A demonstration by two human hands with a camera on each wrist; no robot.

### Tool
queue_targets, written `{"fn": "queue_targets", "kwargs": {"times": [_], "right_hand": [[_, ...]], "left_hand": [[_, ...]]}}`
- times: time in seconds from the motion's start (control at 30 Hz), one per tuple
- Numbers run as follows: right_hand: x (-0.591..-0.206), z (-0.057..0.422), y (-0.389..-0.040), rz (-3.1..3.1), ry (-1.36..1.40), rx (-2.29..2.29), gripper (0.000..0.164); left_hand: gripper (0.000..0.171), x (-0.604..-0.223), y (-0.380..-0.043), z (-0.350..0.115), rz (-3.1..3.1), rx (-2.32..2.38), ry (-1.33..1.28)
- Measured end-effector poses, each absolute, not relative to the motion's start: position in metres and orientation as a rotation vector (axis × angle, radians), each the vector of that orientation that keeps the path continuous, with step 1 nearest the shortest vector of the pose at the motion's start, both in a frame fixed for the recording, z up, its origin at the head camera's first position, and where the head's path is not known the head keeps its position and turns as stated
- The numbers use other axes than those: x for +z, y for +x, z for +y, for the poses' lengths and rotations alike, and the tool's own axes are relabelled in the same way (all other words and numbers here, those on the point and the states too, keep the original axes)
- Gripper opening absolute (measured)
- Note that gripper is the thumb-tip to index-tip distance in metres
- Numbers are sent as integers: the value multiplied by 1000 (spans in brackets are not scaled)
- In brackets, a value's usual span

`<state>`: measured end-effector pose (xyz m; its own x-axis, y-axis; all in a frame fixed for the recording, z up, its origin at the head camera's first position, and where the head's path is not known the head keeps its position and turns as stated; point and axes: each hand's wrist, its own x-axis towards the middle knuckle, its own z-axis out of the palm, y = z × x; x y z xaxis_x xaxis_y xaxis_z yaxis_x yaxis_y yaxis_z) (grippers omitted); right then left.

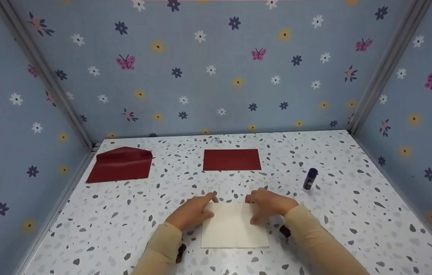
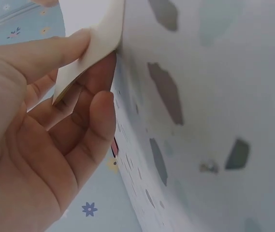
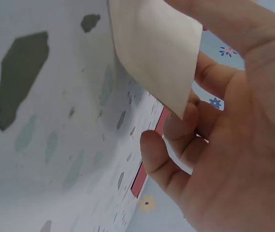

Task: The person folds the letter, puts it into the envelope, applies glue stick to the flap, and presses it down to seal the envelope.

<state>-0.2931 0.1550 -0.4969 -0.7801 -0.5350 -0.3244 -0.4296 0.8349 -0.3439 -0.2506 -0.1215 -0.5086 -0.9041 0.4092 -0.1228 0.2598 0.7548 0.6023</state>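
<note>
Walls: pale blue panels [image 1: 208,53] fill the upper half and both sides of the head view, printed with white, yellow and navy flowers and pink butterflies; grey rails run down the two corners.
Tabletop: a white speckled surface [image 1: 124,214] with grey chips spreads across the lower half of the frame.
Sleeves: two beige sleeves enter from the bottom edge, the right sleeve [image 1: 315,238] at lower right, the left sleeve [image 1: 158,248] at lower left of centre.
Cream sheet: a plain, roughly square cream sheet [image 1: 235,233] lies at bottom centre, between the hands; the wrist views show its far corners raised off the tabletop.
Folded red piece: dark red, with a pointed top and a crease across it, this piece [image 1: 120,166] lies at the left of the frame, near the wall.
Red rectangle: a flat dark red strip [image 1: 232,159] lies at the centre, above the cream sheet.
Right hand: this hand [image 1: 271,205] pinches the cream sheet's upper right corner, thumb on top, fingers behind.
Left hand: this hand [image 1: 191,212] pinches the upper left corner likewise.
Tube: a small dark blue tube [image 1: 310,178] sits right of centre, slanting in the picture; whether it stands or lies is unclear.
</note>
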Motion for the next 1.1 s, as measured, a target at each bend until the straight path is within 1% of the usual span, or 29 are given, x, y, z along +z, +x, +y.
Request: {"fn": "queue_targets", "kwargs": {"times": [0.2, 0.4, 0.5, 0.6, 0.63, 0.73, 0.8, 0.9, 1.1], "right_hand": [[-500, 154, -294, 2596, -723, -391, 54], [-497, 153, -293, 2553, -740, -467, 42], [-495, 150, -294, 2550, -735, -472, 43], [-492, 145, -295, 2548, -784, -512, 40], [-492, 144, -296, 2547, -818, -528, 37], [-491, 139, -298, 2537, -959, -584, 19], [-491, 137, -299, 2537, -1027, -606, 13], [-493, 135, -300, 2535, -1069, -639, 12], [-492, 139, -302, 2503, -1070, -703, 14]], "left_hand": [[34, -509, -250, -123, 2711, 883, 569], [34, -507, -252, -123, 2715, 875, 638], [34, -505, -253, -124, 2701, 913, 649], [33, -503, -255, -123, 2684, 946, 674], [33, -502, -255, -123, 2679, 955, 686], [31, -499, -255, -122, 2678, 964, 716], [30, -498, -254, -122, 2679, 968, 725], [30, -497, -253, -124, 2683, 971, 734], [30, -499, -255, -128, 2634, 1070, 742]]}}
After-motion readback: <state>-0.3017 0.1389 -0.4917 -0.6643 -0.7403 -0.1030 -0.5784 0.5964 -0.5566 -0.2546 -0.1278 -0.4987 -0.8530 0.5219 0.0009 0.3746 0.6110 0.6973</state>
